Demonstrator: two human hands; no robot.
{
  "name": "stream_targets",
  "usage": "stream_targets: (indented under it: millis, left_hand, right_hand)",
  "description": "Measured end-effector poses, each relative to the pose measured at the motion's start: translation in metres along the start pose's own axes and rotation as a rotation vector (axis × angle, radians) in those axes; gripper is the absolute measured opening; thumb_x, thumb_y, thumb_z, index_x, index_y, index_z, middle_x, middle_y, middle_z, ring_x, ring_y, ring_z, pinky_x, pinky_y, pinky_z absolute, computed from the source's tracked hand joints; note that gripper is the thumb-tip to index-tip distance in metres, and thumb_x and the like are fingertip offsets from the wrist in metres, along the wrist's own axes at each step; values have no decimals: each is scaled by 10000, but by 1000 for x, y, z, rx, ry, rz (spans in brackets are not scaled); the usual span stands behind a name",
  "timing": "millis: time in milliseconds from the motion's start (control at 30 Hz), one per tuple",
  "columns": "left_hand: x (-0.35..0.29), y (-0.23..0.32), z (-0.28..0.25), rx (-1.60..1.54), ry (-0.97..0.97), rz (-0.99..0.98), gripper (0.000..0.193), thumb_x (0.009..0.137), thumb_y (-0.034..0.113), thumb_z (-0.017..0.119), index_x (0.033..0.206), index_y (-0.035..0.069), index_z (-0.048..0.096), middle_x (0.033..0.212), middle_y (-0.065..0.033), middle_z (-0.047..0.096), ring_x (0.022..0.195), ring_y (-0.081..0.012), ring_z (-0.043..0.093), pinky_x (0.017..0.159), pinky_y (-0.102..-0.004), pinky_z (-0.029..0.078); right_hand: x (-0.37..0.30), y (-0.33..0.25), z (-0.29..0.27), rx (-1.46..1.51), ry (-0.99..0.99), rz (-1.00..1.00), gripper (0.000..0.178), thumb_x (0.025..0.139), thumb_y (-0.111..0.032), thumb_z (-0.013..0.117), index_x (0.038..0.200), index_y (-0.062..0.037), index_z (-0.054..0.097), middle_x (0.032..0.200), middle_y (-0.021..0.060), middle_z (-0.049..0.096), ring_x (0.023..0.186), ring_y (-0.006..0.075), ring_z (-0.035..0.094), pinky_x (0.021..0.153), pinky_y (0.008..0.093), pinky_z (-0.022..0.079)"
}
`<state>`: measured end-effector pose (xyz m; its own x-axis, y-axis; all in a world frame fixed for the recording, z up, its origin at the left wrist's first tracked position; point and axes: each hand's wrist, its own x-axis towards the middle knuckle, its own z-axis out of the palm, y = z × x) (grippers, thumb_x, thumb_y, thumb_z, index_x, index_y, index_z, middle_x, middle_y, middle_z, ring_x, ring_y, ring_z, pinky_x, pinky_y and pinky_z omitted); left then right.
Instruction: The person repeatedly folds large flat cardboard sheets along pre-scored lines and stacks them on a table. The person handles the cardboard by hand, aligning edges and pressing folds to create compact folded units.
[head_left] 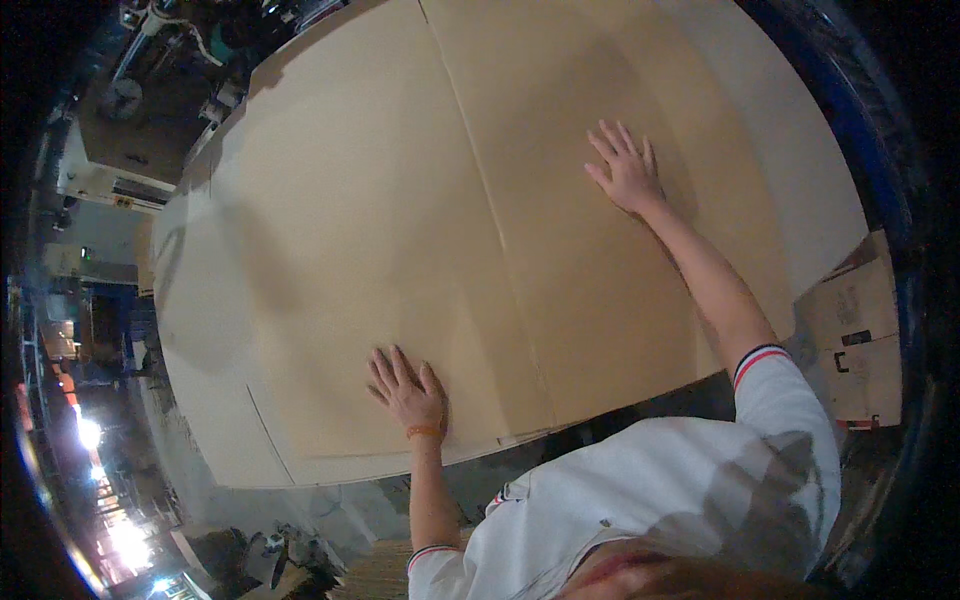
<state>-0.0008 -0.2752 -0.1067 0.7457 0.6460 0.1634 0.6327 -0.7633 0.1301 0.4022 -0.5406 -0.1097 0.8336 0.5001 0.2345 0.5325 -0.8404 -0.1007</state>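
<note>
A large tan cardboard sheet (360, 200) lies flat before me, with a crease running from its far edge to its near edge. My left hand (412, 395) rests on it near the front edge, left of the crease, palm down with fingers spread; an orange band circles that wrist. Farther out and right of the crease, my right hand (628, 178) lies on the sheet, its fingers also apart. Neither hand grips anything. Paler cardboard (205, 400) with slits shows beyond the tan sheet's left side, seemingly underneath.
A printed cardboard box (855, 340) stands at the right. Machinery (150, 90) is at the far left, with bright lights (125, 545) lower down. Stacked cardboard (385, 572) sits below the near edge. A dark blue structure (850, 90) borders the far right.
</note>
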Motion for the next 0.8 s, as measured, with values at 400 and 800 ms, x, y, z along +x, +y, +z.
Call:
stream_targets:
  millis: [400, 800]
  left_hand:
    - [-43, 1, 24, -62, 194, 3, 474, 900, 345, 521, 1292, 77, 519, 1423, -166, 392, 1318, -350, 340, 1086, -508, 234]
    - [-101, -6, 8, -182, -134, 653, 756, 739, 583, 614, 1348, 166, 450, 1444, -102, 372, 1331, -313, 331, 1083, -588, 200]
  right_hand:
    - [-16, 26, 11, 12, 189, -101, 474, 941, -394, 433, 1353, -160, 447, 1473, 64, 336, 1360, 293, 294, 1069, 534, 277]
    - [-331, -31, -56, 370, -124, -553, 772, 639, -446, 767, 1283, -121, 493, 1448, 82, 361, 1362, 312, 278, 1106, 565, 189]
